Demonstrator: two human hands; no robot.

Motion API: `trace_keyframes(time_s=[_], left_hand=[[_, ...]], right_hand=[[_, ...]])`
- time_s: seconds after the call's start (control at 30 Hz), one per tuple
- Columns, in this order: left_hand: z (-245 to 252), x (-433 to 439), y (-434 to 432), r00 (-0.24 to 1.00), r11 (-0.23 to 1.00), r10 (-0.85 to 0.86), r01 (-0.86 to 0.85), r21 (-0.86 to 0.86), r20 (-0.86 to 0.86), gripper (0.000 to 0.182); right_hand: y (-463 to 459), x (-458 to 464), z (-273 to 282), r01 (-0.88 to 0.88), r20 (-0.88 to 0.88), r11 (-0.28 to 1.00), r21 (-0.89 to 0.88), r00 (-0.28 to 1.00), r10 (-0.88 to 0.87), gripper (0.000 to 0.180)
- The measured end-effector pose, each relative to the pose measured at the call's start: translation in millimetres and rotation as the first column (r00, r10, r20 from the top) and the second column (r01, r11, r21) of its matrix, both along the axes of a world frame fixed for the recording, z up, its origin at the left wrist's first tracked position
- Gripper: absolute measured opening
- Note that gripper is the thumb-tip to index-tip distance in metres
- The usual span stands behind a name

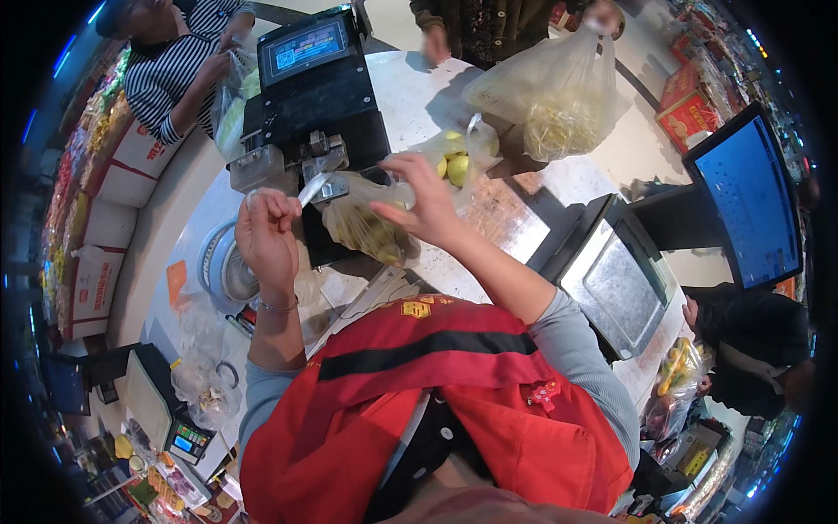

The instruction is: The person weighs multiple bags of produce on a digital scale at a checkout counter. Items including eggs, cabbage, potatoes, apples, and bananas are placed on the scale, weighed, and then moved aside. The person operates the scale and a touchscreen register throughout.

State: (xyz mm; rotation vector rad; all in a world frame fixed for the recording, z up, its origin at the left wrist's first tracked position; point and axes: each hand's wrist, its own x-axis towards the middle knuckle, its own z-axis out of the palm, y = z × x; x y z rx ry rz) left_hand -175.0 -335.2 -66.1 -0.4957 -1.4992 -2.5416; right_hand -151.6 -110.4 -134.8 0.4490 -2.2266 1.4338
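My left hand [267, 226] pinches the end of a strip of clear tape [315, 188] that runs to a metal bag-neck sealer [330, 188] on a black stand. Below the sealer hangs a thin plastic bag of greenish-yellow produce [366, 229]. My right hand [422, 200] is raised just right of that bag, fingers apart; whether it touches the plastic, I cannot tell. Behind this hand lies another plastic bag with yellow-green fruit [457, 167]. A black machine with a lit screen [304, 49] stands beyond the sealer.
A person opposite holds up a bag of sprouts [566, 124]. At left, a person in stripes holds bagged greens [242, 98]. A scale with a metal plate [622, 288] and a monitor [746, 196] stand right. A blue fan [232, 268] is left, and a second scale [154, 393] lower left.
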Motion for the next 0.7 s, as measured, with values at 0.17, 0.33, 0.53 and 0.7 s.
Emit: trace_keyframes(time_s=[0.17,0.33,0.53,0.7], left_hand=[[17.2,-1.9,2.3,1.0,0.997,-0.012,0.01,-0.081,-0.029,0.027],[27.5,-12.8,5.0,0.993,0.994,-0.096,0.092,-0.065,-0.068,0.026],[54.3,-21.5,22.4,0.99,0.873,-0.1,0.041,-0.486,-0.096,0.024],[53.8,0.1,58.5,0.949,0.74,-0.297,0.163,-0.653,-0.101,0.025]], right_hand=[[-59.1,-47.3,-21.3,-0.163,0.11,0.976,0.142,0.983,0.148,0.058],[-82.6,-78.6,-29.9,-0.188,0.277,0.908,0.373,0.957,0.084,0.029],[-66.9,-65.6,-26.6,-0.155,0.261,0.85,0.503,0.965,0.021,0.031],[-9.6,-3.9,-18.2,0.003,0.063,0.88,0.474,0.997,-0.038,0.03]])
